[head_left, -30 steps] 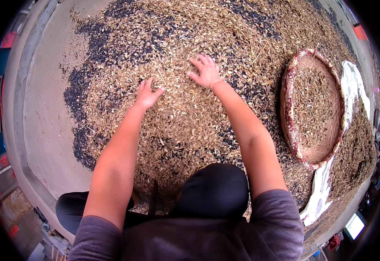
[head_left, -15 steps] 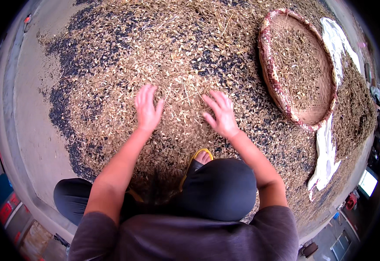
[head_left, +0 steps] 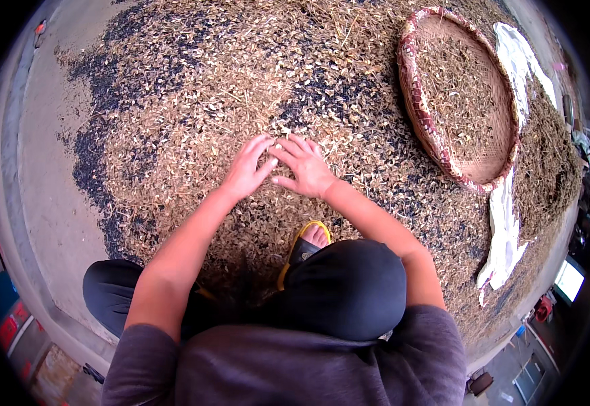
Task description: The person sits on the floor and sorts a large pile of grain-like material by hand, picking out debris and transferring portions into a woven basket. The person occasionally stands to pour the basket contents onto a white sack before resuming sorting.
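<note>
A wide layer of pale dry husks and straw (head_left: 193, 142) mixed with small black seeds (head_left: 335, 95) covers the floor before me. My left hand (head_left: 246, 169) and my right hand (head_left: 303, 166) are low over the husks, close together at the fingertips. The left fingers slant toward the right hand, with the thumb apart. On the right hand the fingers are spread and slightly curved. Some pale husks lie just beyond the fingertips. Neither palm shows, so anything beneath the hands is hidden.
A round woven basket (head_left: 413, 101) with a patterned cloth rim holds husks at the right. Beside it lies white cloth (head_left: 504, 233), with a darker heap of straw (head_left: 545, 176) beyond. My foot in a yellow-edged sandal (head_left: 303, 250) rests on the husks. Grey concrete (head_left: 51, 183) borders the left.
Both hands have come inward from apart until their fingertips nearly meet. More black seeds show beyond my right hand. The view has shifted slightly.
</note>
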A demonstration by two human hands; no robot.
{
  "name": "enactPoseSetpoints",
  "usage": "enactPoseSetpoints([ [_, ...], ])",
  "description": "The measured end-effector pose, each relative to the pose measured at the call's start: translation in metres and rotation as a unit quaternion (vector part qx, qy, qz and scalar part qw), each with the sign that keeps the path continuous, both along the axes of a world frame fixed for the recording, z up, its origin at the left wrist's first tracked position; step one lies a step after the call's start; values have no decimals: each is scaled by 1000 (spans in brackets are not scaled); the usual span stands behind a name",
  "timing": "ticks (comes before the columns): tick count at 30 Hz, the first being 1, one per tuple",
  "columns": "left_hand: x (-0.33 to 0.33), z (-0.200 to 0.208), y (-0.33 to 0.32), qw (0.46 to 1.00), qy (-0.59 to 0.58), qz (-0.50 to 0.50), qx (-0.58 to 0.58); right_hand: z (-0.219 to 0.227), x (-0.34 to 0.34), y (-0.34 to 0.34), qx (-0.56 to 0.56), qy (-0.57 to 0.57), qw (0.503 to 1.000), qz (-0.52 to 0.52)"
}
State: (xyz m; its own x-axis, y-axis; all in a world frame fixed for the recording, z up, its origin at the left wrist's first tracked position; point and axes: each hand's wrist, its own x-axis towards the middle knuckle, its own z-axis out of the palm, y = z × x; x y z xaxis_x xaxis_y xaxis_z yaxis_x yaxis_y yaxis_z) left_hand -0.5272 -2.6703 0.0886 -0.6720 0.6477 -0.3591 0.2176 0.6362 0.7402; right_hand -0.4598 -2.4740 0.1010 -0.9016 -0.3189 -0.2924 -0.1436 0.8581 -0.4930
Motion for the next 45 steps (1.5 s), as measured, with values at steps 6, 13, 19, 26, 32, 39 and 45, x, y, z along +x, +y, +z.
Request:
enactPoseSetpoints([
  [6,41,-15,-29,976,173,130,-1,49,56,43,26,30,991,-129],
  [13,48,-36,-4,968,128,217,-12,34,55,19,55,-133,976,-162],
  [19,72,-29,25,930,26,358,83,6,46,-40,-141,-114,952,-247],
  [26,57,25,53,892,-53,401,202,36,49,-32,-208,-21,939,-274],
  [32,14,113,187,937,-57,166,302,101,46,76,-102,229,904,-347],
  [39,-90,156,276,934,26,-26,355,189,54,225,160,200,748,-612],
  [45,-21,76,54,995,15,35,-87,97,125,102,-29,6,900,-435],
])
